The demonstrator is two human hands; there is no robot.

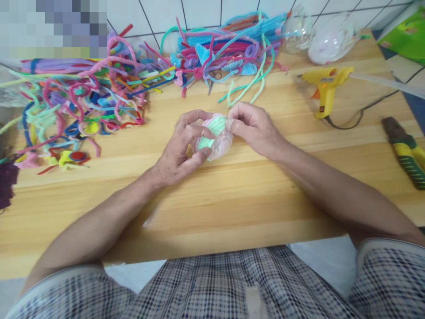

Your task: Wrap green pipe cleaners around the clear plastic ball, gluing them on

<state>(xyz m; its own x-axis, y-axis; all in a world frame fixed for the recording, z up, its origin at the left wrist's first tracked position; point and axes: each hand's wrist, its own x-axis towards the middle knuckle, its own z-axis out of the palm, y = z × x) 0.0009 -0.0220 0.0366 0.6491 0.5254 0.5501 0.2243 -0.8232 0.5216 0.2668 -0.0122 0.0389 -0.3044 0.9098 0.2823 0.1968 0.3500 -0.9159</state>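
A small rounded piece (222, 142), partly wrapped in light green and pink fuzzy pipe cleaner and partly see-through, is held over the middle of the table. My left hand (186, 148) grips it from the left, fingers curled over its top and thumb at its lower side. At its upper right edge, my right hand (250, 128) has thumb and forefinger pinched together. What lies between those fingertips is too small to make out. Part of the piece is hidden behind my left fingers.
A tangled heap of colourful pipe cleaners (79, 97) covers the back left, with more bundles (226, 48) at the back. Scissors (211, 83) lie there. On the right are a yellow glue gun (327, 86) with a cord, pliers (407, 153) and clear plastic balls (332, 40).
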